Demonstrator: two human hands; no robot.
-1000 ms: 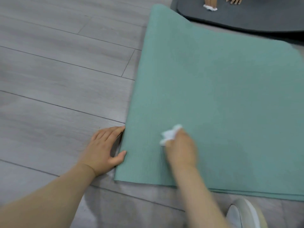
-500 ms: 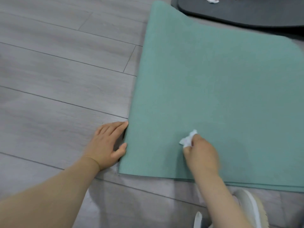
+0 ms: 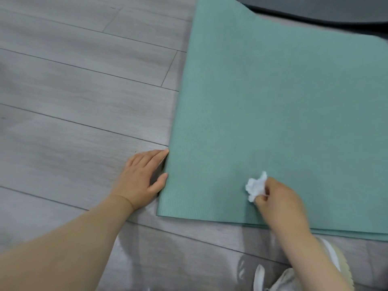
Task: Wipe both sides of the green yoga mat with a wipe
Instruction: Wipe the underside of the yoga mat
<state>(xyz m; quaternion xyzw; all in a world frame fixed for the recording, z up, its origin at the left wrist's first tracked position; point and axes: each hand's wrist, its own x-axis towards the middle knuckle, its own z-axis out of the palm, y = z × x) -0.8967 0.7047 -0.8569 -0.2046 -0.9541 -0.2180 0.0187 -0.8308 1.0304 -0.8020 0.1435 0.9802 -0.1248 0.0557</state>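
The green yoga mat point(image 3: 273, 106) lies on the grey floor and fills the right half of the view; a second layer shows under its near edge. My right hand point(image 3: 279, 198) rests on the mat near that edge, fingers closed on a crumpled white wipe point(image 3: 255, 185) pressed to the surface. My left hand point(image 3: 140, 179) lies flat on the floor at the mat's left edge, fingertips and thumb touching the edge, holding nothing.
Grey wood-look floor planks point(image 3: 84, 91) stretch to the left. A dark grey mat point(image 3: 325, 11) lies beyond the green one at the top right. White shoes point(image 3: 294, 269) sit at the bottom right, just in front of the mat's near edge.
My right hand has slid the wipe to the right along the mat's near part. The left hand has stayed at the mat's left edge. The view has shifted forward, hiding the other person's hands.
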